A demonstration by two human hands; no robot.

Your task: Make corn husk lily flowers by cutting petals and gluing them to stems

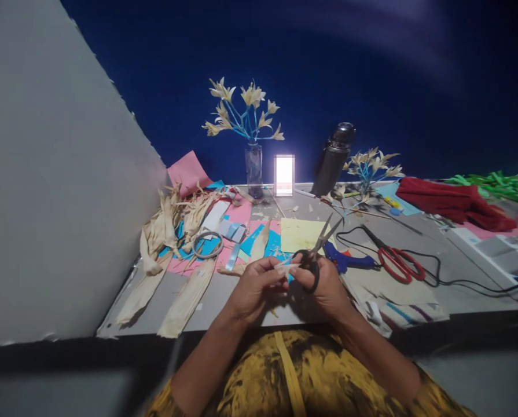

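Note:
My left hand (256, 286) pinches a small pale strip of dried husk (287, 267) above the table's near edge. My right hand (323, 284) grips black-handled scissors (317, 249) whose blades are open and point up and away to the right. The strip's tip lies close to the scissor handles. Both hands meet over the grey table (224, 295), just in front of my yellow patterned clothing.
Dried corn husks (172, 231), a tape ring (207, 244), pink, blue and yellow paper scraps lie left and centre. A blue glue gun (349, 262), red scissors (400, 263) and a black cord sit right. A vase of husk flowers (253, 168), a bottle (334, 159) and red cloth (454, 202) stand behind.

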